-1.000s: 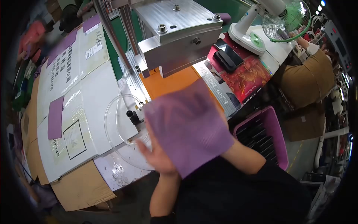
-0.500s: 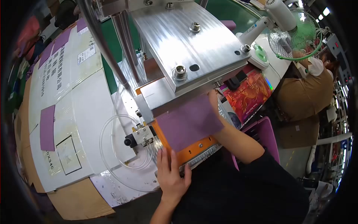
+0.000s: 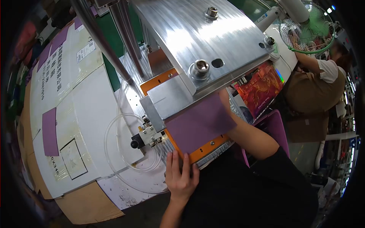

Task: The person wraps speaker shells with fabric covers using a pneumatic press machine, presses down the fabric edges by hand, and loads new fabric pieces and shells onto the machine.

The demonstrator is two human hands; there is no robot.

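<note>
My left hand [image 3: 181, 179] rests open at the near left corner of an orange plate [image 3: 201, 152], fingertips at its edge. A purple sheet [image 3: 199, 127] lies over the plate, its far part under the metal head [image 3: 178, 34] of a press. From the right, my right forearm [image 3: 254, 140] reaches past the sheet's right edge and beneath the press head. The fingers of that hand are hidden, so whatever they touch or hold cannot be seen.
Clear tubes [image 3: 108, 140] loop beside a small valve [image 3: 148, 135]. Left stands a large white carton [image 3: 91, 125] bearing purple pieces [image 3: 50, 131]. To the right are a red printed box [image 3: 262, 87], a pink bin [image 3: 282, 131], a fan [image 3: 308, 28] and a seated person [image 3: 313, 89].
The view has shifted, so the press head appears larger and further right. My left hand keeps its place by the plate's corner, and my right arm still reaches under the press.
</note>
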